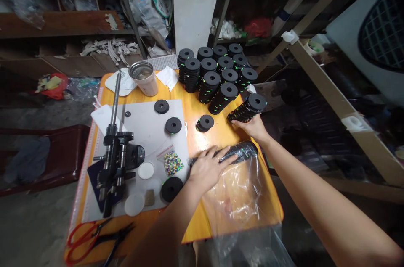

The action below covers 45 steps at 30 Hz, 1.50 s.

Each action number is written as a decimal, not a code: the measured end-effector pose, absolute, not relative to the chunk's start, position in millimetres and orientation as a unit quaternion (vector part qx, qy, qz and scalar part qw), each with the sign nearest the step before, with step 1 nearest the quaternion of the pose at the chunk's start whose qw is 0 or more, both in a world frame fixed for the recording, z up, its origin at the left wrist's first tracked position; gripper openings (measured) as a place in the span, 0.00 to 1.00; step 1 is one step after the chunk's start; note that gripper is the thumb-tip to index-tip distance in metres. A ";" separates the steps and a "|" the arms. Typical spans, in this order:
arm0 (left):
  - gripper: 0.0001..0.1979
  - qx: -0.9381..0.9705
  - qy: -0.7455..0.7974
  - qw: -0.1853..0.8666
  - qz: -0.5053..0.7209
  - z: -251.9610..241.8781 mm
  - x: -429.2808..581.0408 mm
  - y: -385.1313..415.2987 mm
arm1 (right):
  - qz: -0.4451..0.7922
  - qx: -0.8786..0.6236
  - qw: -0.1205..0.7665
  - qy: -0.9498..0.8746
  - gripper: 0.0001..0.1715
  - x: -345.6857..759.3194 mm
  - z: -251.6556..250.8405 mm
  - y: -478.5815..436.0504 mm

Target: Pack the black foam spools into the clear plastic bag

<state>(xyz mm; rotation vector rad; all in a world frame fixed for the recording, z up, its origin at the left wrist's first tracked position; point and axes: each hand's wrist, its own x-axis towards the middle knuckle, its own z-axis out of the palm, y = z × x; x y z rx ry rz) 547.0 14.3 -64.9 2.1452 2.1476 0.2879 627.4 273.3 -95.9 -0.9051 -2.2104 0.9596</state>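
My left hand (pixel 206 170) lies with fingers spread across a stack of black discs in a clear plastic bag (pixel 241 153), which rests on its side on the table. The bag's loose end (pixel 236 199) spreads toward the front edge. At the table's right side, my right hand (pixel 252 126) is wrapped round the lower part of a tilted stack of black ring-shaped foam discs (pixel 249 107), with green bits poking out between them. More upright stacks of such discs (pixel 211 84) stand behind. A short stack (pixel 205 122) sits between them and my left hand.
On the grey mat (pixel 142 111) are single discs (pixel 173 125), a bag of coloured beads (pixel 173 162) and a black metal clamp tool with a rod (pixel 115 145). A steel-lined cup (pixel 144 78) stands behind. Red-handled scissors (pixel 83 237) lie front left. A shelf frame (pixel 331 103) rises at right.
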 end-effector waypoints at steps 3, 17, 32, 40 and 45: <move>0.28 0.702 0.705 0.041 0.093 -63.5 546.9 14.2 | 0.377 -0.369 0.276 -0.803 0.42 627.4 -95.2 275.0; 0.28 0.702 0.703 0.050 0.099 -61.7 546.2 14.7 | 0.404 -0.390 0.280 -0.779 0.29 638.5 -91.6 278.5; 0.28 0.702 0.705 0.049 0.093 -62.1 546.9 14.4 | 0.430 -0.380 0.272 -0.772 0.29 626.4 -95.1 264.7; 0.29 0.702 0.706 0.043 0.091 -62.1 547.3 14.1 | 0.468 -0.347 0.215 -0.784 0.23 623.6 -80.6 249.4; 0.29 0.705 0.703 0.040 0.088 -64.5 547.6 14.8 | 0.433 -0.379 0.209 -0.791 0.25 636.9 -88.8 267.6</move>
